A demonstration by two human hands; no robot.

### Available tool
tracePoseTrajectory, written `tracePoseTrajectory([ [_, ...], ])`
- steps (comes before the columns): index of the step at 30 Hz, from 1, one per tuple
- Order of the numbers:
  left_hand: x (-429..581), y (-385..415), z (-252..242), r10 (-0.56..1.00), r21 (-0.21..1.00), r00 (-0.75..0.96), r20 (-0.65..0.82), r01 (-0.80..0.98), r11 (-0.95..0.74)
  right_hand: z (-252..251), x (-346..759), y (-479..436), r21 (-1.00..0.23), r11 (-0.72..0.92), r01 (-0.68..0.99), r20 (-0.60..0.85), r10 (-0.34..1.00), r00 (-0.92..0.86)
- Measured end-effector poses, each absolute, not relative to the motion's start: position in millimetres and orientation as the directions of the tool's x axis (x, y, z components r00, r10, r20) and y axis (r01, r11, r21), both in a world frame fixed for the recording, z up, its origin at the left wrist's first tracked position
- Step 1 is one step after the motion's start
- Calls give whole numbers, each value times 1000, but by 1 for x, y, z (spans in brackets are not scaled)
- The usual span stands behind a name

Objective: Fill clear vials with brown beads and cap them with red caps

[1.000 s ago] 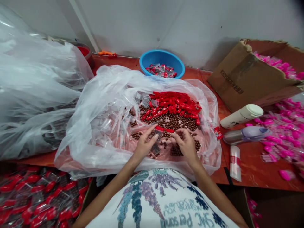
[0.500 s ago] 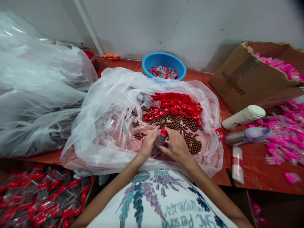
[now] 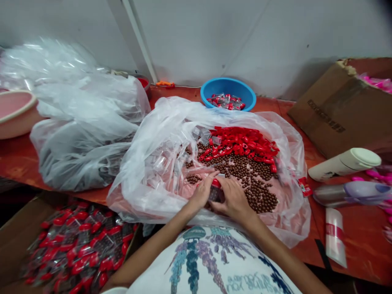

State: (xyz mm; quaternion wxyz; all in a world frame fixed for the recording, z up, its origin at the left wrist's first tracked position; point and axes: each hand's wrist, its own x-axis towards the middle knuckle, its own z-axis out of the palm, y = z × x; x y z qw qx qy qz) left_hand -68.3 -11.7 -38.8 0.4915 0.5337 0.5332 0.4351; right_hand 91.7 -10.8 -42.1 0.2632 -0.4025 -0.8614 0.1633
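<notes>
My left hand (image 3: 201, 194) and my right hand (image 3: 233, 198) are closed together around a small clear container with a red cap (image 3: 216, 183), held low over a spread clear plastic bag (image 3: 159, 163). The bag holds a heap of small brown balls (image 3: 254, 179), a pile of red caps (image 3: 241, 143) behind them and several empty clear containers (image 3: 202, 132). The container's body is mostly hidden between my fingers.
A blue bowl (image 3: 228, 87) with filled containers stands at the back. Another clear plastic bag (image 3: 82, 130) and a pink basin (image 3: 15, 112) lie left. A cardboard box (image 3: 333, 110), a white bottle (image 3: 343, 164) and a purple bottle (image 3: 352, 192) are right. A box of red-capped packs (image 3: 79, 245) sits below left.
My right hand came left from the brown balls to join my left hand on the red-capped container. The camera view has turned to the left.
</notes>
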Motion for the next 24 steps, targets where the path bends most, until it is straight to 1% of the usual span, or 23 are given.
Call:
tracePoseTrajectory([
  [1,-81,-6,-36,998,973,49,-30,229,18,-42,90,-12,-520,604,604,302,792,-531],
  [2,-94,2,-33,1000,944,3,18,328,-18,-41,88,-14,-547,586,598,275,800,-533],
  [3,-107,11,-31,996,891,-50,70,452,-40,-40,86,-15,-571,572,590,243,803,-544],
  [4,-119,21,-30,992,802,-74,102,596,-38,-40,83,-17,-588,565,579,209,798,-565],
  [5,-130,31,-30,989,677,-84,120,736,-19,-39,79,-19,-596,568,568,180,784,-595],
  [6,-139,40,-31,989,549,-88,117,836,9,-40,76,-21,-595,581,555,156,761,-630],
  [8,-151,57,-34,995,340,-81,53,938,58,-41,69,-23,-576,628,523,138,706,-695],
  [9,-155,63,-35,997,272,-70,13,960,64,-41,67,-24,-564,650,509,142,684,-716],
  [11,-160,70,-37,998,206,-47,-46,977,56,-41,67,-24,-554,669,497,159,670,-725],
  [13,-162,71,-36,999,227,-27,-19,973,30,-41,74,-20,-568,648,508,185,702,-688],
  [14,-162,70,-35,1000,275,-18,19,961,12,-41,81,-16,-582,626,519,199,729,-655],
  [15,-161,68,-34,998,349,-12,58,937,-9,-42,89,-11,-598,598,534,210,760,-615],
  [17,-153,64,-32,996,554,1,88,831,-50,-45,110,3,-627,524,576,211,827,-521],
  [19,-138,60,-30,998,758,58,23,650,-55,-51,133,22,-631,437,641,182,887,-425],
  [20,-128,59,-30,994,835,108,-30,548,-34,-53,144,33,-615,402,678,175,908,-380],
  [22,-106,58,-29,965,927,220,-141,372,51,-56,162,56,-563,348,750,164,936,-312],
  [24,-84,60,-29,925,952,298,-234,262,156,-54,173,77,-517,290,806,146,957,-251],
])
